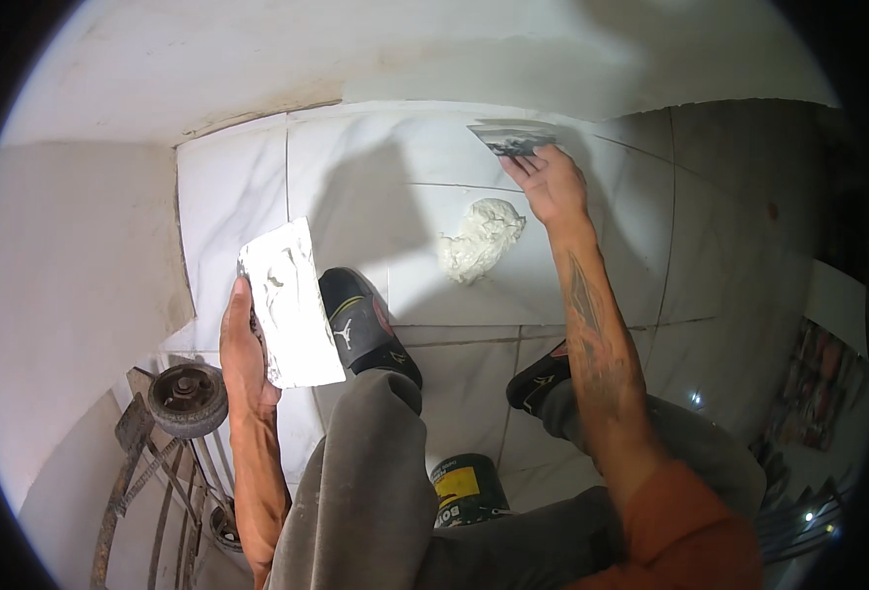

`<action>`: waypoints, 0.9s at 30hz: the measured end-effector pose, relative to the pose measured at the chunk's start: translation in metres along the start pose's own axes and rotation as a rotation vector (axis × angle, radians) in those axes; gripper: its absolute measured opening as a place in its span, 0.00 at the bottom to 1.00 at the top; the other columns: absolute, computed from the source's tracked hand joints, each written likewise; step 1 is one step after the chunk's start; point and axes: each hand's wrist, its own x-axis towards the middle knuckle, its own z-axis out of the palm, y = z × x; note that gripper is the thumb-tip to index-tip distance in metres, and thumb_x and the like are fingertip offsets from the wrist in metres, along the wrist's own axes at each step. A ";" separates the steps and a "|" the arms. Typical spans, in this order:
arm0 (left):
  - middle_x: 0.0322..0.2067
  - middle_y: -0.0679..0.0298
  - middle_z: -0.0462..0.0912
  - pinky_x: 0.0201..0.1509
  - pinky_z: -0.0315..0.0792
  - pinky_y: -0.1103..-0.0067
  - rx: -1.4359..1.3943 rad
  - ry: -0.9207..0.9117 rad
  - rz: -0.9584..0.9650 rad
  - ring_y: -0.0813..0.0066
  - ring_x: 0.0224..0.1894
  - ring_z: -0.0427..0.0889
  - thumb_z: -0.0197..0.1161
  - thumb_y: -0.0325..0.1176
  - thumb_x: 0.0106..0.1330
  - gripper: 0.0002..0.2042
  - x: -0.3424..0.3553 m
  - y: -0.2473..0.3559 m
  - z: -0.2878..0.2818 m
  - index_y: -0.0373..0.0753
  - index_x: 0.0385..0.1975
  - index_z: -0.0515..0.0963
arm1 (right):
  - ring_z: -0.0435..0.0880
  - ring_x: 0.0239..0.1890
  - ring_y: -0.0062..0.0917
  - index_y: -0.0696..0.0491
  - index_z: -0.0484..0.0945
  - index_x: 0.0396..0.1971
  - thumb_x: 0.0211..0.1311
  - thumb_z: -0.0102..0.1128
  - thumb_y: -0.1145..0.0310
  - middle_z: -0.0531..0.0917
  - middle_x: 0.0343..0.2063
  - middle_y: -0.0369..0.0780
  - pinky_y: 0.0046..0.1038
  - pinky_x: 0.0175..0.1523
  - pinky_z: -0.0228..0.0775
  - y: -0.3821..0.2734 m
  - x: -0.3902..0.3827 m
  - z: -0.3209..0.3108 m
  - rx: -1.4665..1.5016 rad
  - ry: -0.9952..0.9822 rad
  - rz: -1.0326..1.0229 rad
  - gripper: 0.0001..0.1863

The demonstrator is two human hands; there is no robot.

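My left hand (244, 356) grips the underside of a flat metal plaster board (289, 303) smeared with white putty, held tilted beside my left knee. My right hand (552, 183) reaches forward and holds a wide metal putty knife (511, 138) with its blade near the base of the white wall (356, 59). A lump of white putty (480, 239) lies on the tiled floor (238, 197), between the two hands and just left of my right forearm.
My feet in black slides (364, 329) (541, 379) rest on the white marble-look tiles. A dark can with a yellow label (466, 488) stands between my legs. A rusty metal cart frame with a small wheel (189, 398) stands at lower left. A grey wall (71, 285) closes the left.
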 end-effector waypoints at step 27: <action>0.45 0.57 0.82 0.41 0.82 0.78 0.033 0.046 -0.023 0.73 0.39 0.85 0.49 0.43 0.73 0.22 0.000 -0.002 0.001 0.30 0.56 0.69 | 0.65 0.60 0.51 0.69 0.60 0.52 0.61 0.37 0.81 0.65 0.55 0.57 0.57 0.64 0.65 -0.038 0.060 0.049 0.057 -0.002 -0.045 0.18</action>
